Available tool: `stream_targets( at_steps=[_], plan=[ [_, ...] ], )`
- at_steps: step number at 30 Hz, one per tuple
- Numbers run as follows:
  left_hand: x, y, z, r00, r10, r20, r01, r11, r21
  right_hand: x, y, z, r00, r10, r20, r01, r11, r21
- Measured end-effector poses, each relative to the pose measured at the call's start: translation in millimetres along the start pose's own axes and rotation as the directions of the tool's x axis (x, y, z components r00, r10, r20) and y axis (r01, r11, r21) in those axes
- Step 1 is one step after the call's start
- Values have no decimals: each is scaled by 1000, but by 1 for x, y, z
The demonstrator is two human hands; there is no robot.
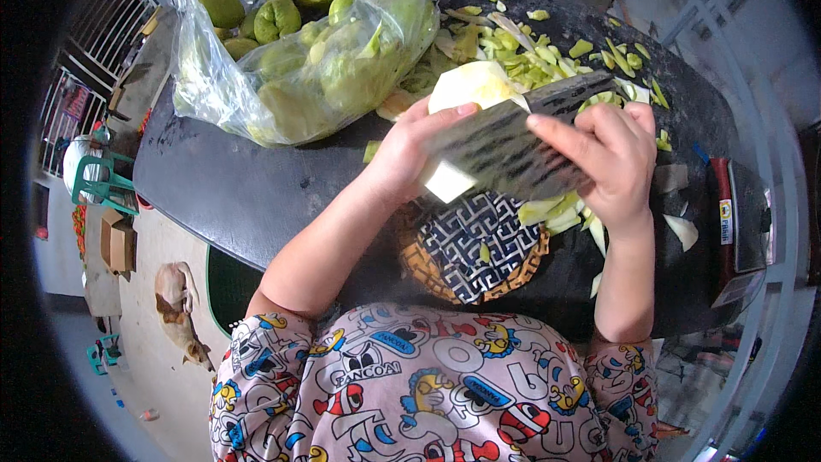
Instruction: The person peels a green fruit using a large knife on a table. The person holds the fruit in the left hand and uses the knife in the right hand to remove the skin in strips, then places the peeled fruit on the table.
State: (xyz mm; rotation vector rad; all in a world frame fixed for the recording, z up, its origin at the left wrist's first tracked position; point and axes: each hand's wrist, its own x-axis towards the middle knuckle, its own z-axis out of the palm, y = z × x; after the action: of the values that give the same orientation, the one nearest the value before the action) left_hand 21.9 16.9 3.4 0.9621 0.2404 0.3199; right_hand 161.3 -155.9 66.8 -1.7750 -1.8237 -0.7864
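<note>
Here, across my pale pink cartoon-print shirt, dark capitals line up, blue oval patches carry lettering, and big white outlined letters tumble about! Over right, a long dark-red packet wears a white printed label; far left, a purplish-red sign is too blurred to read.

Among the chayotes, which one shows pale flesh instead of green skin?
The chayote held in the left hand; the others, inside the clear plastic bag, show green skin.
</note>
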Motion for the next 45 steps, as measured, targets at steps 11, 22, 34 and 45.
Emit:
stream_targets(
  at_steps=[11, 22, 34, 45],
  plan=[
    [-1, -2, 11, 992, 123, -1, -121, 981, 151, -14, 22, -16, 588, 804, 88, -755, 507, 416],
    [5, -11, 2, 985, 171, -18, -165, 972, 168, -3, -17, -21, 540, 677, 500, -684, 7, 729],
    [2, -1, 1, 987, 159, 30, -161, 948, 274, -2, -15, -15, 491, 641, 589, -671, -153, 726],
    [-2, 5, 1, 990, 30, 135, -76, 935, 348, -1, -17, -9, 465, 669, 580, -653, -184, 735]
  ],
)
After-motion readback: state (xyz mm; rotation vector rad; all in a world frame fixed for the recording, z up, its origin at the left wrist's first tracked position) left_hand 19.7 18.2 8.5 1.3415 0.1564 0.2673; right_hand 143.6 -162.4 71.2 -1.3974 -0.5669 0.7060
